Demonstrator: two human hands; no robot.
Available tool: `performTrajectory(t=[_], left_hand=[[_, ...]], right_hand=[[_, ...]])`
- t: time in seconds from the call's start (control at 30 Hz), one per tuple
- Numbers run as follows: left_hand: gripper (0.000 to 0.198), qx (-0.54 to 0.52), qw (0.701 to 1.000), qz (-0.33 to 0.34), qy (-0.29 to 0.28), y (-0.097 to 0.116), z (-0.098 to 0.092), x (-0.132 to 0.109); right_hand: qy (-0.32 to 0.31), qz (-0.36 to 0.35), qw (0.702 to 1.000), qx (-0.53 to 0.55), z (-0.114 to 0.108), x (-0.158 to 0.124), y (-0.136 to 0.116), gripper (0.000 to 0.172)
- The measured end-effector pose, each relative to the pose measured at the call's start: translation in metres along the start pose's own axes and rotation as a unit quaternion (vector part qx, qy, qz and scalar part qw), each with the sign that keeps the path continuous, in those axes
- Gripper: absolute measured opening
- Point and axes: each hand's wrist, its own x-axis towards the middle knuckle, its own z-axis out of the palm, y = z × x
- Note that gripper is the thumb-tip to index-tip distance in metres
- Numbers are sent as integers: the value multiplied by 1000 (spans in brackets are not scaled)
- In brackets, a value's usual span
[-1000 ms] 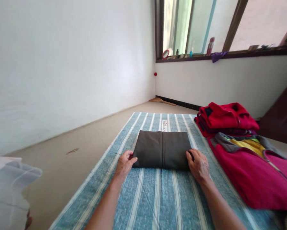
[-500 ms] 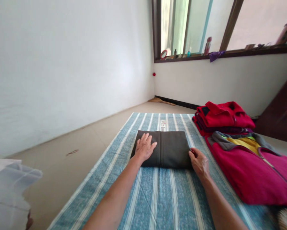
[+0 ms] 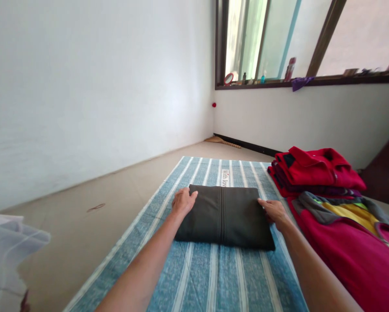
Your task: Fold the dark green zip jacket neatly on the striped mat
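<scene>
A dark grey folded garment (image 3: pixel 225 216) lies flat on a blue-and-white striped mat (image 3: pixel 214 268). My left hand (image 3: pixel 183 201) rests on the garment's far left corner, fingers laid over the edge. At the far right edge sits my right hand (image 3: pixel 274 209), its fingers flat against the cloth. Both hands press on the garment rather than grip it.
A stack of folded red clothes (image 3: pixel 311 171) sits at the mat's far right. A crimson jacket with grey and yellow lining (image 3: pixel 353 234) lies in front of it. White cloth (image 3: pixel 9 255) shows at the left. The window sill (image 3: pixel 298 80) holds small bottles.
Both hands moved from the garment's near corners to its far corners. My left hand passed over the top on the way. The garment now lies nearer to me in the picture.
</scene>
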Motion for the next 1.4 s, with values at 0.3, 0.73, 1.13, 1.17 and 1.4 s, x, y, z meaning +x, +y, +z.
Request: performTrajectory(t=[0.3, 0.73, 1.13, 1.17, 1.4], left_hand=[[28, -206, 956, -164, -132, -5, -5, 32], [35, -381, 867, -231, -223, -17, -4, 50], [41, -371, 918, 39, -134, 27, -115, -3], [40, -342, 930, 89, -101, 28, -128, -19], [15, -27, 910, 413, 14, -50, -107, -168]], right_hand=[[-153, 139, 977, 60, -8, 37, -15, 35], [-199, 103, 958, 180, -8, 40, -18, 21], [-177, -86, 933, 301, -44, 8, -83, 36], [-178, -124, 927, 306, -51, 1, -87, 41], [-253, -164, 931, 206, -70, -79, -13, 24]])
